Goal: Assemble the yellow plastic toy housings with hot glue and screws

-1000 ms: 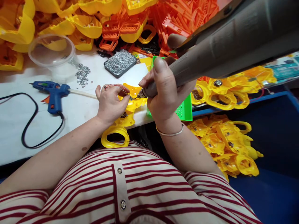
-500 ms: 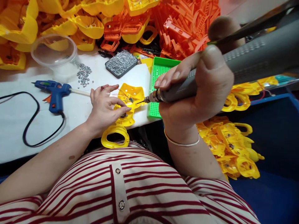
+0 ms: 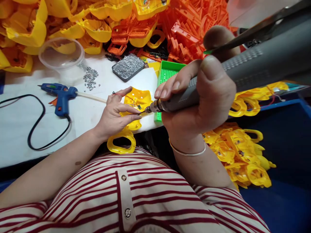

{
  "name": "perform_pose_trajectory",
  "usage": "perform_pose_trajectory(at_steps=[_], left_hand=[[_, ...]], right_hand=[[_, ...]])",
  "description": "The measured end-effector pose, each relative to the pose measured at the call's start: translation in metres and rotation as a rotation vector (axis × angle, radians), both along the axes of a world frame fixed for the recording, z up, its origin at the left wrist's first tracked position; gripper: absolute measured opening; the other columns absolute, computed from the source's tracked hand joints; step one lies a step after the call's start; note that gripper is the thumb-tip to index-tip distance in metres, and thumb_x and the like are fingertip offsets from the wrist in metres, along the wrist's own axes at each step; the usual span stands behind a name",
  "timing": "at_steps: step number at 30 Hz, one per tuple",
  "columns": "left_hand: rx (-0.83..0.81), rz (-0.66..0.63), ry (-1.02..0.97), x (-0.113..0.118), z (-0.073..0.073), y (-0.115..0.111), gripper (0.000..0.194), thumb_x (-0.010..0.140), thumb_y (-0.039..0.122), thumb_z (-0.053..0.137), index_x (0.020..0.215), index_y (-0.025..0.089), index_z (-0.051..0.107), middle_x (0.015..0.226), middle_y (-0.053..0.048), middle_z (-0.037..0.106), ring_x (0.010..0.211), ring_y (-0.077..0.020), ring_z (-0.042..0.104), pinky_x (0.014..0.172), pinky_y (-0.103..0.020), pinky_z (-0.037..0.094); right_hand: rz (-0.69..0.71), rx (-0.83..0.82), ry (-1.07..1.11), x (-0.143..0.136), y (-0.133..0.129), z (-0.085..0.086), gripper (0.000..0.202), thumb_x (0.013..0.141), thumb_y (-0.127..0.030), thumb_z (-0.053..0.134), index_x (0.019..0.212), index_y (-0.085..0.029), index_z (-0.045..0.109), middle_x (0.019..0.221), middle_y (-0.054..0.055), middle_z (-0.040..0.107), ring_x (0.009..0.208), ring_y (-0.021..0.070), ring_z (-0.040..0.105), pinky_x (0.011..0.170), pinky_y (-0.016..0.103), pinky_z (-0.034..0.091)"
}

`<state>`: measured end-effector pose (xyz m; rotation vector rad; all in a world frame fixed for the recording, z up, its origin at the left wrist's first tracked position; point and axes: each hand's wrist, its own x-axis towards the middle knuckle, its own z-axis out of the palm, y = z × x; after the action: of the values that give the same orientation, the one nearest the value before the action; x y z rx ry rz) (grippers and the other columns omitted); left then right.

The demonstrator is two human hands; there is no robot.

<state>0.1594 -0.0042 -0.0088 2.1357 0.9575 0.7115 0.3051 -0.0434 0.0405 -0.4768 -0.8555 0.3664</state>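
Note:
My right hand (image 3: 201, 94) is wrapped round a grey electric screwdriver (image 3: 179, 97), its bit pointing left and down. The thumb and forefinger of my left hand (image 3: 119, 111) come together at the bit's tip; anything between them is too small to make out. Under that hand lies a yellow plastic shell (image 3: 138, 96), partly covered by my fingers. Thin red wires and a small circuit board (image 3: 139, 107) show inside the shell. A yellow ring-shaped part (image 3: 121, 149) sticks out at the table's front edge, below my left hand.
A blue glue gun (image 3: 62, 100) with its cord lies left. Behind are a black tray of screws (image 3: 128, 68), loose metal pieces (image 3: 90, 77), a clear tub (image 3: 60, 66) and a green basket (image 3: 159, 116). Orange parts (image 3: 187, 35) and yellow shells (image 3: 97, 30) are heaped behind; more yellow parts (image 3: 233, 152) lie right.
The screwdriver has moved slightly left, and its tip now meets my left fingertips. My left thumb and forefinger have come up and closed at the bit. The view has shifted slightly.

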Motion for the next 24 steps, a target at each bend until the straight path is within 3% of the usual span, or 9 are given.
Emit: perform_pose_trajectory(at_steps=[5, 7, 9, 11, 13, 14, 16, 18, 24], left_hand=[[-0.107, -0.008, -0.059, 0.001, 0.000, -0.001, 0.012, 0.068, 0.023, 0.085, 0.071, 0.026, 0.074, 0.145, -0.002, 0.055, 0.139, -0.0277, 0.048, 0.118, -0.048, 0.037], [-0.125, -0.017, -0.052, 0.003, 0.002, -0.001, 0.013, 0.068, 0.023, 0.084, 0.072, 0.025, 0.072, 0.143, -0.004, 0.056, 0.138, -0.0273, 0.048, 0.119, -0.047, 0.036], [-0.111, -0.020, -0.030, 0.004, 0.003, -0.001, 0.014, 0.067, 0.024, 0.084, 0.073, 0.025, 0.071, 0.139, -0.005, 0.059, 0.137, -0.0275, 0.049, 0.118, -0.046, 0.036], [-0.072, -0.023, 0.013, 0.005, 0.003, 0.000, 0.021, 0.065, 0.027, 0.086, 0.079, 0.025, 0.071, 0.135, -0.006, 0.061, 0.136, -0.0289, 0.049, 0.117, -0.047, 0.036], [-0.021, -0.008, 0.070, 0.005, 0.002, 0.001, 0.027, 0.064, 0.030, 0.087, 0.085, 0.026, 0.071, 0.133, -0.007, 0.061, 0.134, -0.0307, 0.049, 0.116, -0.050, 0.035], [0.009, 0.009, 0.099, 0.005, 0.000, 0.002, 0.026, 0.065, 0.031, 0.086, 0.086, 0.026, 0.072, 0.133, -0.007, 0.061, 0.133, -0.0314, 0.050, 0.116, -0.052, 0.034], [0.080, 0.061, 0.145, 0.005, -0.004, 0.004, 0.017, 0.069, 0.030, 0.083, 0.081, 0.026, 0.072, 0.134, -0.007, 0.061, 0.131, -0.0328, 0.051, 0.117, -0.057, 0.030], [0.146, 0.113, 0.166, 0.005, -0.007, 0.005, 0.008, 0.072, 0.028, 0.079, 0.076, 0.026, 0.073, 0.135, -0.006, 0.060, 0.131, -0.0345, 0.049, 0.119, -0.062, 0.023], [0.214, 0.082, 0.162, 0.007, -0.005, 0.015, 0.007, 0.073, 0.024, 0.075, 0.075, 0.031, 0.074, 0.143, 0.001, 0.056, 0.140, -0.0364, 0.040, 0.123, -0.065, 0.006]], right_hand=[[-0.117, -0.290, -0.136, -0.001, -0.005, 0.005, 0.047, 0.082, -0.067, 0.061, 0.114, -0.032, 0.058, 0.049, -0.010, 0.037, 0.035, 0.0121, 0.044, 0.039, 0.027, 0.043], [-0.135, -0.314, -0.157, -0.002, -0.005, 0.004, 0.051, 0.081, -0.069, 0.060, 0.116, -0.033, 0.057, 0.049, -0.010, 0.038, 0.035, 0.0124, 0.045, 0.039, 0.028, 0.043], [-0.135, -0.245, -0.120, -0.004, -0.004, 0.002, 0.043, 0.080, -0.062, 0.064, 0.110, -0.033, 0.059, 0.049, -0.010, 0.040, 0.034, 0.0111, 0.044, 0.037, 0.026, 0.042], [-0.101, -0.147, -0.054, -0.005, -0.004, 0.002, 0.026, 0.080, -0.043, 0.067, 0.102, -0.031, 0.063, 0.048, -0.011, 0.044, 0.034, 0.0088, 0.044, 0.037, 0.023, 0.041], [-0.084, -0.104, -0.016, -0.004, -0.005, 0.005, 0.006, 0.077, -0.028, 0.067, 0.083, -0.028, 0.066, 0.048, -0.010, 0.046, 0.035, 0.0068, 0.046, 0.037, 0.020, 0.041], [-0.103, -0.109, -0.008, -0.003, -0.007, 0.007, 0.007, 0.075, -0.026, 0.069, 0.071, -0.026, 0.063, 0.047, -0.010, 0.045, 0.036, 0.0061, 0.046, 0.038, 0.019, 0.042], [-0.189, -0.159, 0.007, 0.000, -0.010, 0.011, 0.034, 0.072, -0.032, 0.075, 0.052, -0.023, 0.049, 0.047, -0.008, 0.043, 0.037, 0.0054, 0.045, 0.038, 0.019, 0.041], [-0.269, -0.205, 0.022, 0.003, -0.013, 0.013, 0.050, 0.069, -0.041, 0.080, 0.047, -0.022, 0.039, 0.048, -0.007, 0.040, 0.036, 0.0054, 0.042, 0.037, 0.021, 0.040], [-0.252, -0.403, -0.045, 0.005, -0.017, 0.014, 0.049, 0.077, -0.056, 0.072, 0.055, -0.023, 0.043, 0.051, -0.006, 0.039, 0.039, 0.0084, 0.046, 0.042, 0.025, 0.044]])
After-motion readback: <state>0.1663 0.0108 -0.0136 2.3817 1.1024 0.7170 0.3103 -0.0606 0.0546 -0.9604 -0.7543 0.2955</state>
